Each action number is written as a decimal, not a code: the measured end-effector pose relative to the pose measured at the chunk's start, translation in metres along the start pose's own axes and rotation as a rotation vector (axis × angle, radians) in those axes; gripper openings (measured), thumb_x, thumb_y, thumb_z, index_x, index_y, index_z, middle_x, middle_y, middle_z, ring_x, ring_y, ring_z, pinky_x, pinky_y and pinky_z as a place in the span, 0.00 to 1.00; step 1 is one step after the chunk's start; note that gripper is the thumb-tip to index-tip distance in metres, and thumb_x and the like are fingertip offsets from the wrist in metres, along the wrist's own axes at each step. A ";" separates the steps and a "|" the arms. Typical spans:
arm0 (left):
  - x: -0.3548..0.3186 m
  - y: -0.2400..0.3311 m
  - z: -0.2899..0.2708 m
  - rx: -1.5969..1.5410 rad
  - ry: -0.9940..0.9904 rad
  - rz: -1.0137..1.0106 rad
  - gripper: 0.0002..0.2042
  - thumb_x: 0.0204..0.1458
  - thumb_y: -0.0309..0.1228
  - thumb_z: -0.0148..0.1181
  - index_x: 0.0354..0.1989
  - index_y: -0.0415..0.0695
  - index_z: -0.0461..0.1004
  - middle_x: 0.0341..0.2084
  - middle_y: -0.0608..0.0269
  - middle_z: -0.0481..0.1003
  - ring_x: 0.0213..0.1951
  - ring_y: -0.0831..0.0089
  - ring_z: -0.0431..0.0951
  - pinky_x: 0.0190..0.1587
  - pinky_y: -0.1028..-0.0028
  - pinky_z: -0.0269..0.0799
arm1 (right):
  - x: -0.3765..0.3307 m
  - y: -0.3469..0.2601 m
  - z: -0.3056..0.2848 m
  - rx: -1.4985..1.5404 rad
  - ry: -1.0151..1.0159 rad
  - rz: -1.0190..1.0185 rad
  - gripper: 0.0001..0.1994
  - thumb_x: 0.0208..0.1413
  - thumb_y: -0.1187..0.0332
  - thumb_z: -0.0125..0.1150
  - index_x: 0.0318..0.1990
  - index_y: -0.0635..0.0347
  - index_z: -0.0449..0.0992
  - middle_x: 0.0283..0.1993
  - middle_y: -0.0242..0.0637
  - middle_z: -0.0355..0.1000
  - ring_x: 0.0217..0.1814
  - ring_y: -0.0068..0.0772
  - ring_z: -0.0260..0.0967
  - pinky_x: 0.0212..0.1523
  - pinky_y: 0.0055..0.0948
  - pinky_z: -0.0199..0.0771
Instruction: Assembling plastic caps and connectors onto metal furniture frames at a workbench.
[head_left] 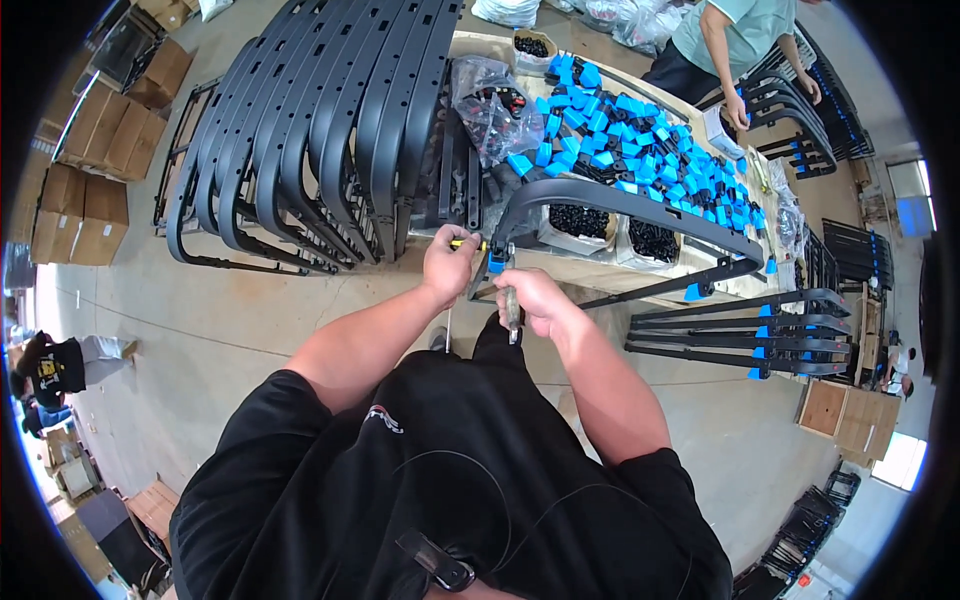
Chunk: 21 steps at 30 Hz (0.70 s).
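A curved black metal frame lies along the table's near edge, its near end in front of me. A small blue plastic piece is on that end. My left hand is closed just left of it, around a thin tool with a yellow and black part; its exact kind I cannot make out. My right hand is wrapped round a metal hand tool with a greyish handle, its upper end close to the blue piece. Fingers hide part of both tools.
Many blue plastic parts are heaped on the table, with boxes of black parts and a plastic bag. Black frames stand stacked at left; more frames are at right. A co-worker stands across the table.
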<state>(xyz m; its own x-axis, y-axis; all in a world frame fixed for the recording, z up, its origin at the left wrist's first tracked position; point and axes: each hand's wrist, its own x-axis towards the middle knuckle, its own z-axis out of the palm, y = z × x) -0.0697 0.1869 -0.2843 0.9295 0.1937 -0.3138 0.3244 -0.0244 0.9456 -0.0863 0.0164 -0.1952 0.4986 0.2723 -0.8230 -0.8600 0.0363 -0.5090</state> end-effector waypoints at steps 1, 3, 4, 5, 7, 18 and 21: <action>0.003 -0.006 -0.004 0.033 0.027 0.052 0.06 0.62 0.35 0.63 0.39 0.47 0.74 0.22 0.73 0.69 0.22 0.85 0.62 0.23 0.76 0.56 | 0.005 0.003 -0.002 -0.012 -0.069 -0.030 0.10 0.60 0.66 0.56 0.37 0.66 0.74 0.29 0.44 0.75 0.27 0.44 0.77 0.24 0.43 0.75; 0.007 0.003 0.014 0.068 -0.009 0.112 0.06 0.62 0.35 0.63 0.39 0.48 0.74 0.22 0.74 0.68 0.21 0.85 0.61 0.21 0.76 0.54 | 0.054 0.046 -0.021 -0.561 0.316 -0.273 0.10 0.59 0.67 0.57 0.39 0.67 0.74 0.33 0.45 0.76 0.30 0.45 0.79 0.28 0.47 0.77; 0.006 0.009 0.014 0.037 -0.043 0.017 0.06 0.62 0.34 0.63 0.39 0.47 0.74 0.22 0.73 0.69 0.22 0.85 0.62 0.22 0.76 0.56 | 0.063 0.054 -0.017 -1.144 0.662 -0.493 0.11 0.57 0.67 0.59 0.41 0.68 0.73 0.36 0.45 0.76 0.34 0.47 0.80 0.33 0.51 0.79; 0.003 0.014 0.015 0.006 -0.079 -0.078 0.07 0.62 0.34 0.63 0.39 0.46 0.74 0.22 0.73 0.69 0.23 0.84 0.62 0.23 0.76 0.57 | 0.068 0.058 -0.023 -1.139 0.663 -0.487 0.11 0.57 0.67 0.59 0.41 0.68 0.73 0.36 0.45 0.76 0.34 0.47 0.80 0.33 0.51 0.79; 0.001 0.016 0.015 0.017 -0.073 -0.069 0.07 0.62 0.34 0.63 0.39 0.46 0.74 0.24 0.73 0.70 0.25 0.84 0.63 0.26 0.76 0.59 | 0.078 0.053 -0.032 -0.852 0.295 -0.118 0.12 0.57 0.68 0.57 0.42 0.69 0.73 0.36 0.48 0.77 0.34 0.48 0.81 0.31 0.49 0.80; 0.003 0.018 0.006 0.061 0.014 -0.036 0.08 0.59 0.33 0.65 0.39 0.44 0.74 0.31 0.69 0.74 0.35 0.80 0.68 0.38 0.76 0.67 | 0.031 0.022 0.003 -0.688 0.352 -0.255 0.15 0.60 0.66 0.56 0.49 0.68 0.69 0.36 0.46 0.74 0.34 0.44 0.77 0.30 0.47 0.79; -0.011 0.013 0.003 0.087 0.041 0.020 0.08 0.59 0.33 0.65 0.38 0.43 0.74 0.31 0.68 0.74 0.37 0.78 0.69 0.42 0.75 0.68 | -0.007 0.005 0.006 -0.146 0.033 -0.025 0.15 0.60 0.64 0.55 0.44 0.70 0.71 0.35 0.44 0.72 0.35 0.40 0.76 0.33 0.48 0.79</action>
<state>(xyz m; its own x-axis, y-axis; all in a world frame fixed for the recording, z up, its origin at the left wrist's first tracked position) -0.0756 0.1818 -0.2688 0.9287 0.2322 -0.2893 0.3213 -0.1137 0.9401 -0.0942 0.0201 -0.1904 0.5253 0.2410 -0.8161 -0.8234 -0.0983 -0.5590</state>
